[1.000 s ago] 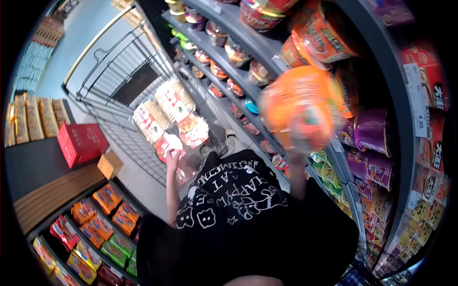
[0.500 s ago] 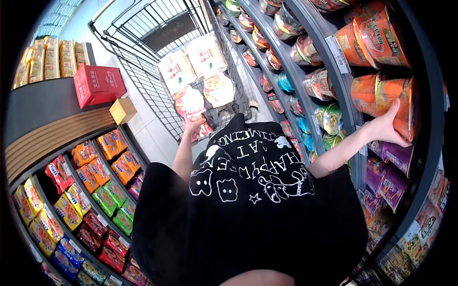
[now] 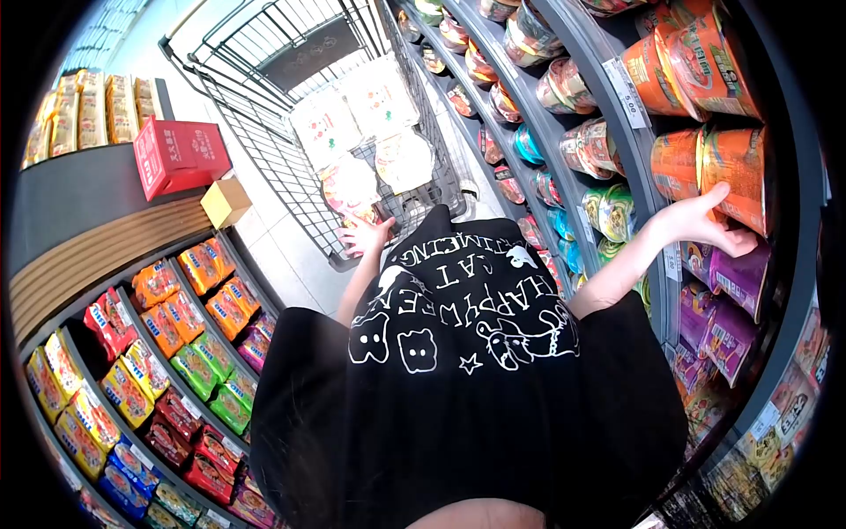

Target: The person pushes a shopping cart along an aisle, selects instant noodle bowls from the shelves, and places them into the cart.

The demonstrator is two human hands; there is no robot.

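Note:
My left hand (image 3: 365,234) is over the near end of the shopping cart (image 3: 242,132), fingers spread and nothing gripped. Just beyond its fingertips are a red package (image 3: 374,214), partly covered, and a white-and-red round package (image 3: 349,183). On the right, my right hand (image 3: 705,222) is at the shelf with thumb and fingers apart. The thumb touches the lower side of an orange instant noodle cup (image 3: 736,172), which stands in a row with another orange cup (image 3: 677,167). The other fingertips reach above the purple noodle packets (image 3: 738,278).
More orange cups (image 3: 705,57) fill the shelf above. Assorted noodle cups (image 3: 590,150) line the lower tiers. Large white packs (image 3: 383,97) lie in the cart. To the left are a red box (image 3: 182,157), a small tan box (image 3: 226,204) and a rack of colourful packets (image 3: 203,366).
My left hand has opened its fingers and moved slightly right. My right hand has loosened from the orange cup, which sits slightly higher in view.

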